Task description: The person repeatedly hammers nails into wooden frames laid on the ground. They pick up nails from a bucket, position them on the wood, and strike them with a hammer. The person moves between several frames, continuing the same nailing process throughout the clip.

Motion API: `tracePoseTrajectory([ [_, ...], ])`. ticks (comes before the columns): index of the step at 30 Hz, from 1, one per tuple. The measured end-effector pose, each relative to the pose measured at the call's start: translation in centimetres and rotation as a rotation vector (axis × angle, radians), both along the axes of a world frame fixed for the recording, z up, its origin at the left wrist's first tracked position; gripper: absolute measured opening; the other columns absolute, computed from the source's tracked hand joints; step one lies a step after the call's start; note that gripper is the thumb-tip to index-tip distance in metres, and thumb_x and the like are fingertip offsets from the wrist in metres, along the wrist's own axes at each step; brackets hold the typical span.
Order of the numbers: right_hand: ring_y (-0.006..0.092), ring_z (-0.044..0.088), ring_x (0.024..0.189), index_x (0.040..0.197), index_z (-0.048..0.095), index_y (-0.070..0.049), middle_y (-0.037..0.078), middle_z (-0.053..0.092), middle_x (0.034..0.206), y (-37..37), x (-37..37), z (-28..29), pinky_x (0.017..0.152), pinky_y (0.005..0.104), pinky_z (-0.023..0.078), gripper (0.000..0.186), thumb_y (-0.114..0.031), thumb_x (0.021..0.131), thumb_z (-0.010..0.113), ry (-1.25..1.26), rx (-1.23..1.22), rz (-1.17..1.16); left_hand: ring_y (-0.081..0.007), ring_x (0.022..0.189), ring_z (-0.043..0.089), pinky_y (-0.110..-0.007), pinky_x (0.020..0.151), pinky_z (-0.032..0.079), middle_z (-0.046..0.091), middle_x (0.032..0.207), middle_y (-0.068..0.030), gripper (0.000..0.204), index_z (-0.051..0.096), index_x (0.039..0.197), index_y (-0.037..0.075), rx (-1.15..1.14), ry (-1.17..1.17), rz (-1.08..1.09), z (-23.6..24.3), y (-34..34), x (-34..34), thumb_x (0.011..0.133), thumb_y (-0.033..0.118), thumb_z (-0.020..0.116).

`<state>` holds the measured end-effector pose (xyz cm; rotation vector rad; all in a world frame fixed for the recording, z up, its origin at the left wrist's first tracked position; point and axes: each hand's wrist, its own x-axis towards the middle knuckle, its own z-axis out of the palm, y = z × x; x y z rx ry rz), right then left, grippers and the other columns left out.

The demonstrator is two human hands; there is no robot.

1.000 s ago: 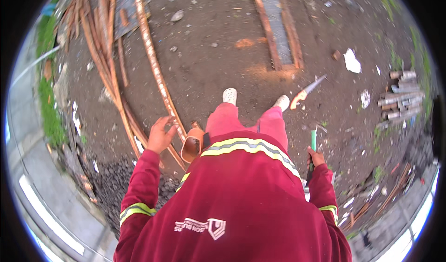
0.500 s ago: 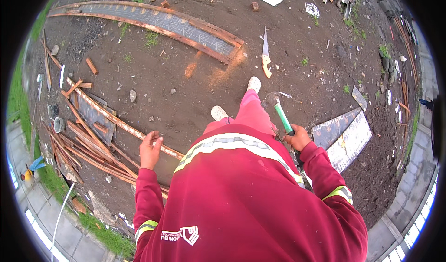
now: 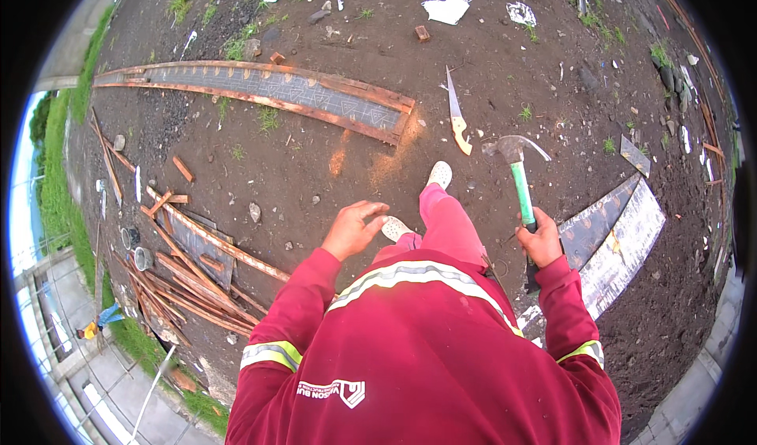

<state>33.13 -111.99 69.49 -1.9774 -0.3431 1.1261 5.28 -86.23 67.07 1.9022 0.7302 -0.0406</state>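
Note:
My right hand [image 3: 541,244] is wrapped round the handle of a claw hammer [image 3: 522,188] with a green grip, its metal head pointing away from me. My left hand [image 3: 355,228] is in front of my waist, with thumb and fingers apart and nothing visible in them. A handsaw [image 3: 456,117] with a yellowish handle lies on the soil beyond my feet. Left of the saw lies a long panel [image 3: 315,98], dark-faced and edged with reddish wooden strips. Sawdust [image 3: 394,157] is scattered by its near end.
A pile of wooden strips [image 3: 201,291] lies at left, with two buckets [image 3: 142,258] beside it. Sheet pieces [image 3: 623,248] rest on the ground to my right. A loose wood block [image 3: 423,33] and white scraps [image 3: 446,9] lie farther off. Another person [image 3: 91,330] is at far left.
My left hand has moved right and away from me, in front of my body, and its fingers have spread. The hammer has shifted slightly right and stands more upright in view. My view has shifted too.

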Motion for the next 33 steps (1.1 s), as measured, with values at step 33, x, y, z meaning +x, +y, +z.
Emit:
tracePoseTrajectory([
  [33, 0.0106, 0.052, 0.047, 0.096, 0.050, -0.005, 0.004, 0.054, 0.065, 12.8, 7.1, -22.3, 0.041, 0.0271, 0.042, 0.012, -0.011, 0.088, 0.054, 0.259, 0.253, -0.645, -0.0149, 0.077, 0.061, -0.027, 0.070, 0.048, 0.063, 0.081, -0.0070, 0.006, 0.056, 0.091, -0.002, -0.228, 0.464, 0.046, -29.3, 16.7, 23.5, 0.085, -0.001, 0.054],
])
